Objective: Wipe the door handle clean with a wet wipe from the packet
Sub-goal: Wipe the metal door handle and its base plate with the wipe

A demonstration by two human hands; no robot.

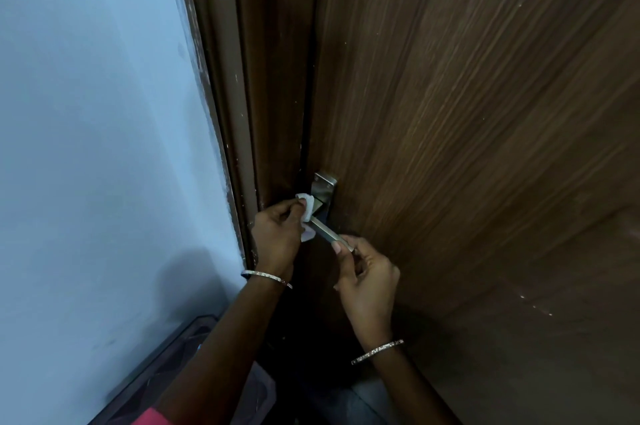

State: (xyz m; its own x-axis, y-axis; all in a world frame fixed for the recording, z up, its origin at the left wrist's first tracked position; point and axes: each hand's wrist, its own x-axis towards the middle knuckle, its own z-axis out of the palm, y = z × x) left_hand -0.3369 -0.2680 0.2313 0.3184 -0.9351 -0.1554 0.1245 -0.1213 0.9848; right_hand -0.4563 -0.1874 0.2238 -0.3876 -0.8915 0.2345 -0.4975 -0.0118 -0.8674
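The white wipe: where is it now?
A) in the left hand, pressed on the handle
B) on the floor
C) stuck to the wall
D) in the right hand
A: the left hand grips the wipe against the door handle, while the right hand pinches the handle's free end with no wipe.

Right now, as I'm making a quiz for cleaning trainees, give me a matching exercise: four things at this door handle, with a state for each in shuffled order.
1 left hand
2 right hand
3 wet wipe
4 backplate

a silver, flat on the door
b pinches the door handle at its free end
c white, bunched at the door handle's base
d grips the wet wipe

Pairs: 1-d, 2-b, 3-c, 4-a.
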